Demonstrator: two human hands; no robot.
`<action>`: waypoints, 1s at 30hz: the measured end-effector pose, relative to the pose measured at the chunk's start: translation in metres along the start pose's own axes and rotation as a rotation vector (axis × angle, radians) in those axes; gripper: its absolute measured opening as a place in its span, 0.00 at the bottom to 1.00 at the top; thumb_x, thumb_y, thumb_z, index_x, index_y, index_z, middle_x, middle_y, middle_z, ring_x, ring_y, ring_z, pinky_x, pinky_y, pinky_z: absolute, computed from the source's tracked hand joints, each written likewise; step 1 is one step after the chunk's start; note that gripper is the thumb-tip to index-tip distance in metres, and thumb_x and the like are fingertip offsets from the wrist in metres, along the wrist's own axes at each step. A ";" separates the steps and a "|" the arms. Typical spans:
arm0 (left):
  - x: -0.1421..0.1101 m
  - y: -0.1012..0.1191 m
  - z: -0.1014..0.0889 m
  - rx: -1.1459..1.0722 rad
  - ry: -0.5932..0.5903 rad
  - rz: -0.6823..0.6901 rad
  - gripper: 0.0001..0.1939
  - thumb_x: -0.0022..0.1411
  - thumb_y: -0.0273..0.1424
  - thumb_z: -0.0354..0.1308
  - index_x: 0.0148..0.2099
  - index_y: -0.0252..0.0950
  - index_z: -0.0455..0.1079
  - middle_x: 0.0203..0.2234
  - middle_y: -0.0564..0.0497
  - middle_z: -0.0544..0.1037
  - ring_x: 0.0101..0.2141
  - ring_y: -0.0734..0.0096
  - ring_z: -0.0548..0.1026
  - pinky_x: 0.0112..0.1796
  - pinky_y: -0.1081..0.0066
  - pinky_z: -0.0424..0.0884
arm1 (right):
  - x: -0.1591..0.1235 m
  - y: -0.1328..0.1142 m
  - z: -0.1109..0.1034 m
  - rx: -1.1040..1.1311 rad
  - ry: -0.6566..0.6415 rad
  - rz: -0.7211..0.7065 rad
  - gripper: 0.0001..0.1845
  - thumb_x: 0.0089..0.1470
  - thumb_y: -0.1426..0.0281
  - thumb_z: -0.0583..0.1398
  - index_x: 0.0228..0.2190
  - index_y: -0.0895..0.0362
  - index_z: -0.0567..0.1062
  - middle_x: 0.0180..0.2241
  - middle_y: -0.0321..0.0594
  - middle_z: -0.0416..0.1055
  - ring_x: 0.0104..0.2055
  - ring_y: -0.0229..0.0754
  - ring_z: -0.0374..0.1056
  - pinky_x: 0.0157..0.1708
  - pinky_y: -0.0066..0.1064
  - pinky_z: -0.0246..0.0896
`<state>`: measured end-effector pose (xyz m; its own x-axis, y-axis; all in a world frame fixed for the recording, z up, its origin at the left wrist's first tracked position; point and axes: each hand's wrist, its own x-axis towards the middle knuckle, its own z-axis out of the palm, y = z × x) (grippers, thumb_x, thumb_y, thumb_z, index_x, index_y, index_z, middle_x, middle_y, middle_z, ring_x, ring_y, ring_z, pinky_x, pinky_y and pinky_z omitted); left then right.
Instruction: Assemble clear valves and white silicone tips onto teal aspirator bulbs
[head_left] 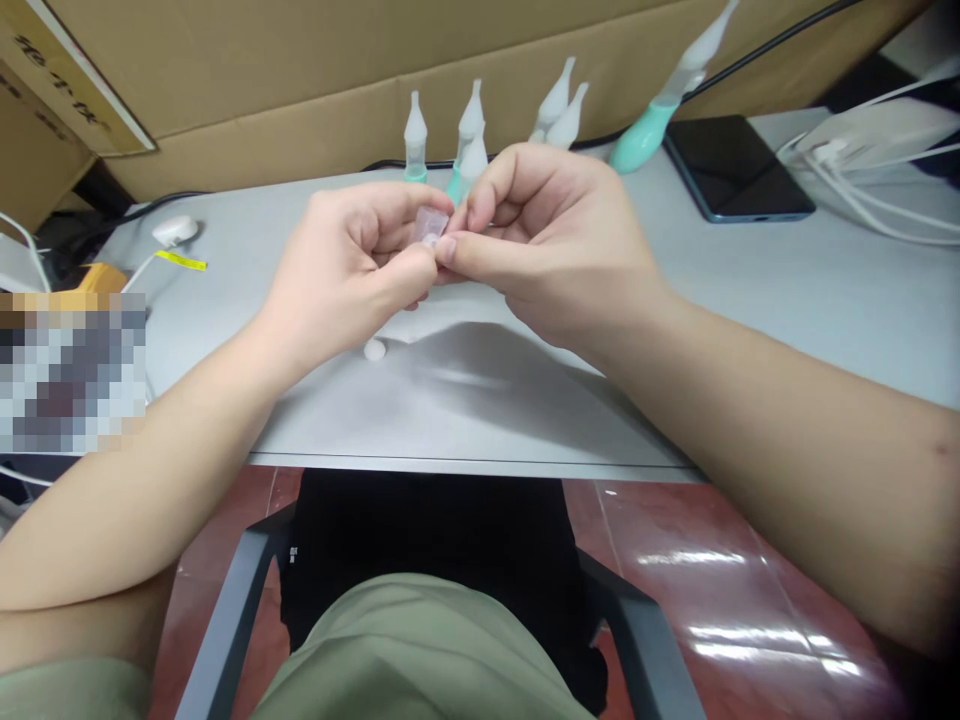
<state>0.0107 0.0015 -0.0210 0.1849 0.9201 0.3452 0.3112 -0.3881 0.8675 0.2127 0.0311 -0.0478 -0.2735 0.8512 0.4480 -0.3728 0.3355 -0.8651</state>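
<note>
Steadying a small clear plastic piece (431,222) between two hands above a grey surface (480,440).
Nearest, a small white rounded piece (375,349) is lying on the surface, within easy reach. Beyond it, the left hand (349,250) is curling nearly closed, pinching the clear piece between thumb and fingers, likely to keep it from turning. The right hand (555,240) is closing thumb against fingertip at its edge; whether it is gripping anything is unclear. Farther back, slender white-tipped, teal-based devices (415,140) are pointing upward, seemingly keeping their tips off the surface.

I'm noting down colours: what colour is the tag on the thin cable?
The tag is yellow, clearest in head view.
</note>
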 end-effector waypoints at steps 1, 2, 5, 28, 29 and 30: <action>0.000 0.001 0.000 -0.024 -0.012 0.021 0.02 0.72 0.28 0.71 0.44 0.41 0.86 0.32 0.55 0.85 0.31 0.70 0.84 0.36 0.69 0.86 | 0.001 0.001 -0.002 -0.006 -0.007 -0.004 0.31 0.48 0.62 0.95 0.31 0.51 0.80 0.31 0.33 0.79 0.35 0.40 0.80 0.38 0.35 0.83; 0.000 0.002 0.000 -0.061 -0.025 0.052 0.05 0.71 0.26 0.70 0.44 0.41 0.86 0.31 0.56 0.85 0.30 0.72 0.83 0.35 0.70 0.85 | 0.003 0.003 -0.004 -0.014 -0.012 -0.004 0.30 0.48 0.62 0.94 0.34 0.51 0.81 0.32 0.33 0.79 0.36 0.41 0.80 0.38 0.36 0.84; 0.001 0.004 0.000 -0.191 -0.075 0.086 0.12 0.73 0.20 0.65 0.41 0.42 0.86 0.31 0.55 0.85 0.29 0.73 0.82 0.34 0.71 0.83 | 0.007 0.006 -0.011 -0.011 -0.048 -0.038 0.29 0.50 0.63 0.93 0.45 0.50 0.87 0.36 0.32 0.81 0.41 0.44 0.81 0.40 0.38 0.87; 0.010 0.011 -0.005 -0.544 -0.223 -0.279 0.06 0.65 0.28 0.75 0.34 0.36 0.84 0.27 0.54 0.78 0.25 0.80 0.77 0.27 0.82 0.76 | 0.003 -0.007 -0.010 -0.198 -0.117 -0.021 0.16 0.57 0.62 0.87 0.37 0.51 0.88 0.35 0.36 0.83 0.31 0.39 0.73 0.28 0.35 0.65; 0.010 0.011 -0.004 -0.555 -0.226 -0.286 0.06 0.65 0.29 0.75 0.34 0.36 0.83 0.27 0.55 0.79 0.25 0.80 0.77 0.27 0.82 0.77 | 0.002 -0.009 -0.009 -0.216 -0.100 -0.014 0.15 0.56 0.64 0.87 0.37 0.50 0.89 0.34 0.35 0.83 0.30 0.38 0.72 0.28 0.35 0.64; 0.010 0.012 -0.004 -0.568 -0.229 -0.289 0.06 0.64 0.29 0.76 0.34 0.36 0.83 0.26 0.55 0.79 0.24 0.80 0.77 0.27 0.82 0.77 | 0.000 -0.010 -0.008 -0.231 -0.076 -0.008 0.14 0.56 0.66 0.87 0.37 0.50 0.90 0.32 0.35 0.83 0.29 0.38 0.70 0.27 0.35 0.64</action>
<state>0.0125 0.0068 -0.0058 0.3799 0.9242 0.0404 -0.1484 0.0178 0.9888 0.2239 0.0311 -0.0406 -0.3409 0.8181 0.4632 -0.1650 0.4330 -0.8862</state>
